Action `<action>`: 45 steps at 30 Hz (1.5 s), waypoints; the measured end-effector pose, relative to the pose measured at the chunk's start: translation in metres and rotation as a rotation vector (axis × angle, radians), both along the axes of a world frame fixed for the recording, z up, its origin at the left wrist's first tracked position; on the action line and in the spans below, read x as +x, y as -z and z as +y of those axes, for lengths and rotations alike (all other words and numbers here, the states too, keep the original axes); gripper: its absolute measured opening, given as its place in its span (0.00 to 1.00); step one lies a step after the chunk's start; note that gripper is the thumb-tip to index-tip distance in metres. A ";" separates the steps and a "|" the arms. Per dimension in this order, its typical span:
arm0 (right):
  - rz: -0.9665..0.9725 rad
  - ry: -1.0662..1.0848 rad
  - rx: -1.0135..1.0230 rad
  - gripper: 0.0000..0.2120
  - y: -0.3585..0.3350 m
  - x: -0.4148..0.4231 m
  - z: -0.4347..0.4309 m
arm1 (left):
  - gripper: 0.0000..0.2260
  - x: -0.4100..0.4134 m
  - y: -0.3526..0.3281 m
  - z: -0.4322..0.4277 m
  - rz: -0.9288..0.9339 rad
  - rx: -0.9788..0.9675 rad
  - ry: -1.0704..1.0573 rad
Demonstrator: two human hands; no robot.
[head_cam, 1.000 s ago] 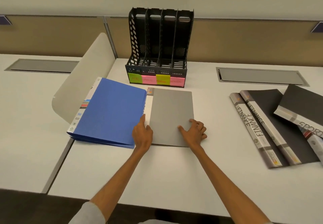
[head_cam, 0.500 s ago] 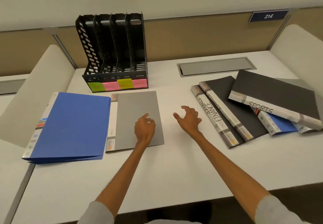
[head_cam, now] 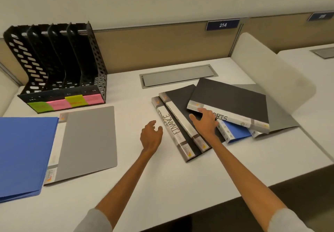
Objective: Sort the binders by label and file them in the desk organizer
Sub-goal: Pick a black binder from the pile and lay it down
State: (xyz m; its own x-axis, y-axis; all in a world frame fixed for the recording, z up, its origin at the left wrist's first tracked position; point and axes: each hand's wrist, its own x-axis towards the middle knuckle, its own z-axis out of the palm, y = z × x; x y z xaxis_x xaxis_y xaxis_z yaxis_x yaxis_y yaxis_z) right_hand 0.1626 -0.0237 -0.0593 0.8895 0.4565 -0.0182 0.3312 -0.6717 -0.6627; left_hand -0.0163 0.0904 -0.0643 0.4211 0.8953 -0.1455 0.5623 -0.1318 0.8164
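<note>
A black desk organizer (head_cam: 54,58) with green and pink sticky labels on its front stands at the back left. In front of it lie a grey binder (head_cam: 86,141) and a blue binder (head_cam: 23,155). To the right lies a pile: two black FINANCE binders (head_cam: 169,123), a black SPORTS binder (head_cam: 233,99) on top, a smaller blue one (head_cam: 236,130) and a grey one (head_cam: 278,112) beneath. My right hand (head_cam: 205,121) rests with spread fingers on the spine edge of the SPORTS binder. My left hand (head_cam: 151,136) hovers open just left of the FINANCE binders, holding nothing.
A grey cable hatch (head_cam: 177,75) is set in the white desk (head_cam: 162,177) behind the pile. A curved white divider (head_cam: 271,74) rises at the right, with a tan partition wall (head_cam: 153,47) and a 214 sign (head_cam: 222,24) at the back.
Both hands have left the grey binder and moved right toward the pile. My right hand now touches the SPORTS binder. The view has swung right.
</note>
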 end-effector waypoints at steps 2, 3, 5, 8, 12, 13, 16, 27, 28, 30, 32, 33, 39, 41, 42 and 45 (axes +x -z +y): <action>-0.024 0.044 -0.012 0.22 -0.003 0.024 -0.018 | 0.20 0.024 -0.001 -0.014 -0.011 0.006 0.036; -0.030 0.064 -0.013 0.22 -0.004 0.035 -0.028 | 0.19 0.036 -0.001 -0.021 -0.025 0.006 0.049; -0.042 0.094 -0.008 0.22 -0.007 0.057 -0.046 | 0.19 0.060 -0.003 -0.035 -0.054 -0.008 0.068; -0.065 0.151 -0.020 0.21 -0.011 0.087 -0.069 | 0.19 0.094 -0.003 -0.055 -0.086 -0.055 0.113; -0.046 0.236 -0.047 0.22 -0.012 0.119 -0.095 | 0.18 0.128 0.001 -0.062 -0.157 -0.185 0.082; -0.039 0.253 -0.054 0.22 -0.012 0.126 -0.101 | 0.23 0.134 0.002 -0.061 -0.173 -0.238 0.071; -0.017 0.300 -0.092 0.23 -0.007 0.142 -0.119 | 0.13 0.152 0.007 -0.053 -0.203 -0.345 0.072; 0.130 0.452 -0.185 0.35 0.011 0.167 -0.154 | 0.23 0.202 0.009 -0.035 -0.340 -0.751 -0.079; 0.144 0.452 -0.175 0.36 0.012 0.168 -0.155 | 0.22 0.203 0.009 -0.034 -0.346 -0.758 -0.079; 0.156 0.443 -0.171 0.38 0.013 0.170 -0.156 | 0.21 0.205 0.011 -0.033 -0.356 -0.759 -0.088; 0.190 0.454 -0.139 0.40 0.013 0.175 -0.157 | 0.19 0.206 0.010 -0.033 -0.374 -0.758 -0.118; 0.214 0.466 -0.106 0.41 0.012 0.177 -0.158 | 0.19 0.206 0.008 -0.032 -0.385 -0.748 -0.135; 0.386 0.492 0.126 0.41 0.005 0.183 -0.156 | 0.12 0.205 -0.009 -0.022 -0.488 -0.646 -0.157; 0.390 0.468 0.172 0.37 0.004 0.179 -0.147 | 0.10 0.206 -0.020 -0.025 -0.554 -0.575 -0.158; 0.388 0.455 0.198 0.34 0.003 0.177 -0.142 | 0.11 0.207 -0.026 -0.029 -0.596 -0.553 -0.161; 0.428 0.437 0.259 0.32 -0.002 0.169 -0.126 | 0.17 0.206 -0.044 -0.042 -0.683 -0.542 -0.126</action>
